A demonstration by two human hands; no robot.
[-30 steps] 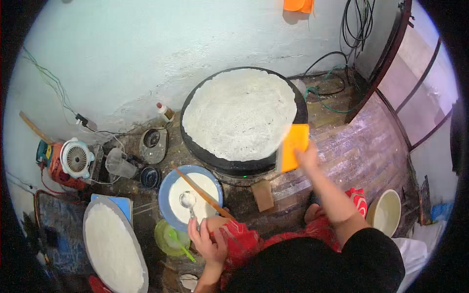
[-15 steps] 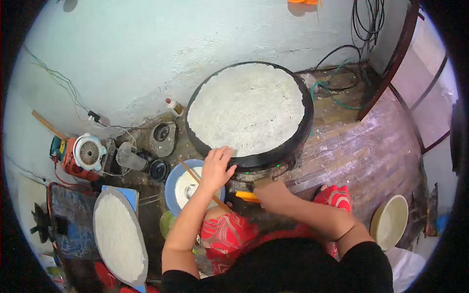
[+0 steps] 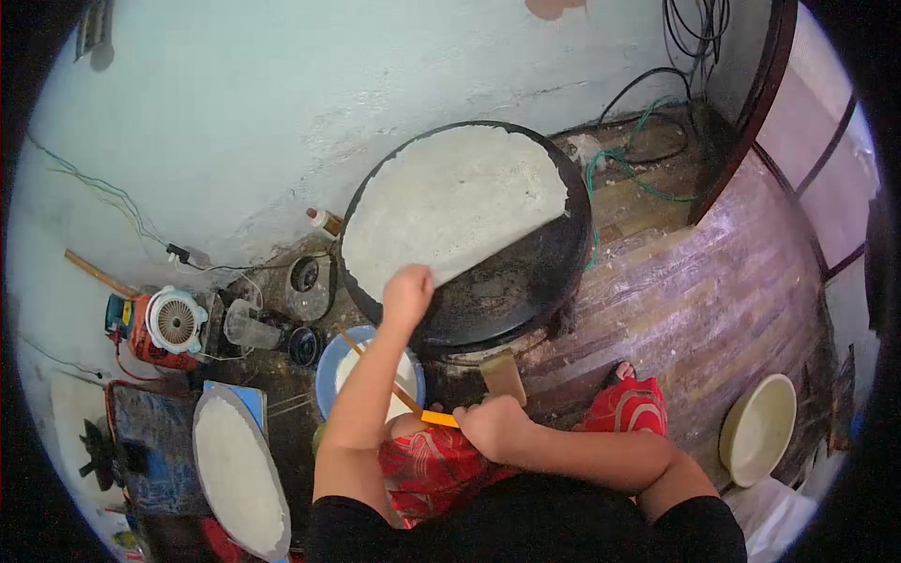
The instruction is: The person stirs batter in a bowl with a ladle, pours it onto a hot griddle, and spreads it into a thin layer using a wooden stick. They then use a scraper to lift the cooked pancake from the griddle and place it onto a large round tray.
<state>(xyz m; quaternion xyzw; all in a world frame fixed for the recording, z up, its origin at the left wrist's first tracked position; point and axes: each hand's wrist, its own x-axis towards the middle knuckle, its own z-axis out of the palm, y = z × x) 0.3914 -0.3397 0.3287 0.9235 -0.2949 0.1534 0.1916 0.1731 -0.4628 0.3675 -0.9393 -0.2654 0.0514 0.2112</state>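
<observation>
A thin white sheet of flatbread lies on a large round black griddle. My left hand is closed on the sheet's near edge, which is pulled up and away from the griddle's front right. Nearer to me, my right hand is wrapped round a tool with a yellow handle. Just beyond that hand is a flat brown piece; whether the hand touches it is unclear. A blue bowl of white batter stands partly behind my left forearm, with a wooden stick across it.
An oval board with a white sheet lies at the lower left. Behind it stand an orange machine with a round fan and a clear cup. A pale basin is at the right; cables lie by the wall.
My left hand has closed on the sheet's near edge and lifted it, baring the griddle's front right. My right hand has moved left and toward me with the yellow-handled tool.
</observation>
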